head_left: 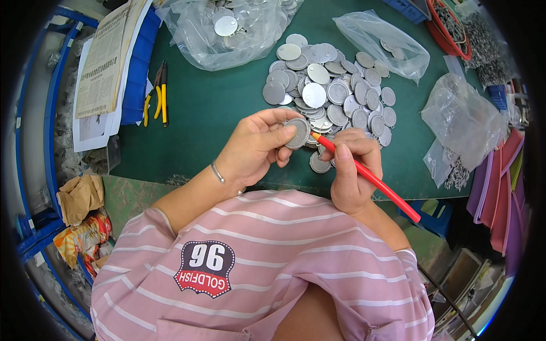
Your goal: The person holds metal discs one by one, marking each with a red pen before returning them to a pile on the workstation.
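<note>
Between the thumb and fingers of my left hand [256, 141] is a round grey metal disc [298, 134], its textured face turned up. My right hand [354, 167] grips a red pencil [380, 183] whose tip points at the disc's right edge; whether it touches the disc I cannot tell. Just beyond both hands, a heap of similar grey metal discs [336, 92] is spread over the green tabletop [199, 113]. Some discs show a smooth shiny face, others a ridged one.
Yellow-handled pliers [155, 96] lie at the left, beside a blue bin [139, 68] with papers [103, 74]. Clear plastic bags [219, 42] with discs are at the back. Another plastic bag [463, 113] and a red basket [452, 28] with small metal parts are at the right.
</note>
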Demonstrator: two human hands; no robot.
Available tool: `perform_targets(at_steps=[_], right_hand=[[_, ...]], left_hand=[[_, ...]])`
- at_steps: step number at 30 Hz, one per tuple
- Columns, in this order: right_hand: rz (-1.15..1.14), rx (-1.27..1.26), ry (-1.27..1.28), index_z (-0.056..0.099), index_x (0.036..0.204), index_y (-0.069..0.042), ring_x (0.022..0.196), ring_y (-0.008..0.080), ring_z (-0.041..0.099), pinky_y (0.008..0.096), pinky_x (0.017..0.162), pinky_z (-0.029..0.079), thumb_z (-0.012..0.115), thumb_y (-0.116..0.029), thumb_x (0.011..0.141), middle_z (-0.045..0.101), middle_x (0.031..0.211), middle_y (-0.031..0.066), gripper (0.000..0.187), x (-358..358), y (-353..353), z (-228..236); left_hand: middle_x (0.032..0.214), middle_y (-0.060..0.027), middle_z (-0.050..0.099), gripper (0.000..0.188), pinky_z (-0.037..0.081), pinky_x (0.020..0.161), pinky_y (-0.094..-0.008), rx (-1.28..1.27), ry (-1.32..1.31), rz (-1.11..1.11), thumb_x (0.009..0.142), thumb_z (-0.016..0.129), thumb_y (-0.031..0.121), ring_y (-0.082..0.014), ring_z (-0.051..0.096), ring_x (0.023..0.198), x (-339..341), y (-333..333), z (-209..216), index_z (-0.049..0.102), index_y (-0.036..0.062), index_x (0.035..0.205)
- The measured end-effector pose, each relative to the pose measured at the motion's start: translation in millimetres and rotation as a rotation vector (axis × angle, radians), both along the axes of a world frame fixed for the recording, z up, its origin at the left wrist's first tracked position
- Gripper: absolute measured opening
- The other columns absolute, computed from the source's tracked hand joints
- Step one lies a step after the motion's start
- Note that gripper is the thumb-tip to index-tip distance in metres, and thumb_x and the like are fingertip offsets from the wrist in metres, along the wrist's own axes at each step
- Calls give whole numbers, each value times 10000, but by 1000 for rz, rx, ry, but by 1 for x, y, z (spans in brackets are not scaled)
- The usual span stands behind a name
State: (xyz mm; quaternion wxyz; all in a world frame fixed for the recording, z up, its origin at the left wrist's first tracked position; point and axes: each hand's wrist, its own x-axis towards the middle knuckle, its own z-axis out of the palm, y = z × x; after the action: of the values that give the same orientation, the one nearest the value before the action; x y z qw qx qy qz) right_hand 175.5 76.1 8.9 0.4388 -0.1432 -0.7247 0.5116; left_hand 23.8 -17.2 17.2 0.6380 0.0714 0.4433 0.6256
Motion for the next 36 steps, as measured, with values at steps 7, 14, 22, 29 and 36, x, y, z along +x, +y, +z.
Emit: perform_targets(at_steps=[7,14,22,29,36], right_hand=[[23,-61,1,476,804,-21,640,159,496,297,630,415,513,-7,845,565,699,78,57,0,-2,2],[12,-84,64,471,799,-23,640,154,493,290,625,407,497,-12,849,559,679,75,58,-2,-2,-2],[67,-22,61,495,792,-24,635,168,493,305,632,393,513,7,811,555,681,74,41,1,-3,-4],[73,144,4,504,797,-26,613,201,498,323,643,384,555,12,777,561,698,87,67,1,0,-5],[53,175,-39,509,780,-24,612,221,501,329,641,380,582,24,742,548,695,95,95,-2,-2,-5]], left_hand=[[817,-46,562,285,410,490,-192,8,-35,-5,845,596,118,-68,495,568,0,-1,-3,522,1,1093],[817,-48,558,283,408,490,-194,-6,-42,-2,840,595,107,-75,496,573,0,-1,-3,519,2,1091],[782,-55,549,249,401,478,-206,-47,-89,33,846,581,113,-79,487,561,1,1,-3,496,-10,1046],[762,-90,554,196,409,465,-238,-60,-132,61,849,564,98,-96,491,544,0,1,-4,468,-15,978],[774,-103,572,221,418,458,-237,-19,55,92,850,563,93,-99,507,529,4,1,-5,444,-26,992]])
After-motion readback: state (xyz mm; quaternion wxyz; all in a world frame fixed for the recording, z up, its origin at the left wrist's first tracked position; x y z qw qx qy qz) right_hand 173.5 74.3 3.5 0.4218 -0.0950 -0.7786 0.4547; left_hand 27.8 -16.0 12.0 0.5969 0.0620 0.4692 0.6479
